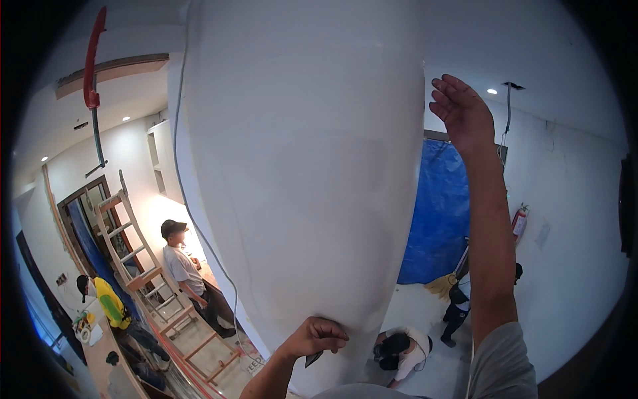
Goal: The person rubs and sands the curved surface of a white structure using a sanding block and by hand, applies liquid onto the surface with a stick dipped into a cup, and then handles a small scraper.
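Note:
A broad pale panel (pixel 299 166) fills the middle of the view, running from top to bottom. Low in front of it is my left hand (pixel 318 336), its fingers curled round a small dark flat piece (pixel 312 359) whose edge shows beneath the palm; the rest of that piece is hidden. My right hand (pixel 462 110) is raised high beside the panel's right edge, fingers apart and slightly bent, with nothing seen in it.
Wooden ladder (pixel 143 266) at left, near a person in a cap (pixel 183 266) and another in a yellow vest (pixel 113 302). A red clamp (pixel 92 66) hangs upper left. A person crouches (pixel 402 349) below right; another stands by a blue sheet (pixel 432 213).

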